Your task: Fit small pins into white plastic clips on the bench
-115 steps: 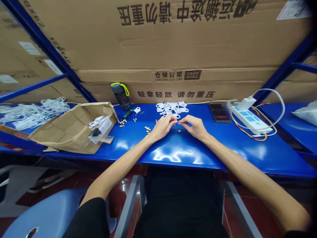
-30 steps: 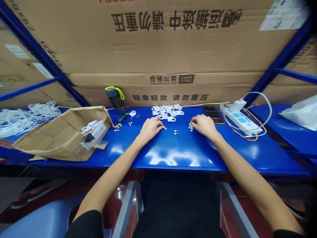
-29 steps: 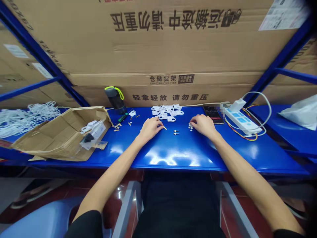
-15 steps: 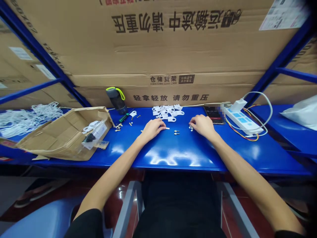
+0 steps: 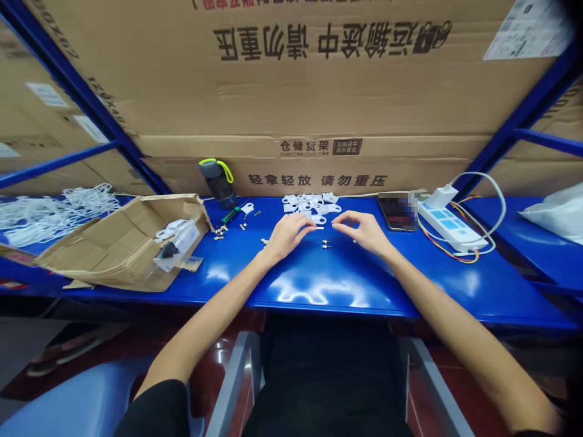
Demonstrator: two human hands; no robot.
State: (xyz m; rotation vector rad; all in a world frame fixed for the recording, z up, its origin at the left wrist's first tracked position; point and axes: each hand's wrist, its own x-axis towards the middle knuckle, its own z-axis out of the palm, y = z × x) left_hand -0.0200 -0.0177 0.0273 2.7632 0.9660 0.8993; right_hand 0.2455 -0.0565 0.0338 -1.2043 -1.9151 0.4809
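Note:
My left hand (image 5: 289, 235) pinches a small pale pin (image 5: 320, 228) above the blue table (image 5: 319, 273). To its right, my right hand (image 5: 364, 232) has its thumb and forefinger tips pressed together; whatever they hold is too small to make out. Between and just below the hands lie small metal pins (image 5: 327, 244). Behind them is a pile of white plastic pieces with round holes (image 5: 320, 209). A few small brass parts (image 5: 220, 232) lie farther left, near a green-handled tool (image 5: 231, 216).
An open cardboard box (image 5: 113, 249) stands at the left, beside white cords (image 5: 59, 212). A dark bottle (image 5: 219, 185) stands at the back. On the right are a phone (image 5: 395, 213) and a white power strip (image 5: 450, 224) with looped cables.
My right hand has lifted from the small pieces and moved left, towards my left hand. My left hand has moved slightly right with the pin. The view has shifted a little.

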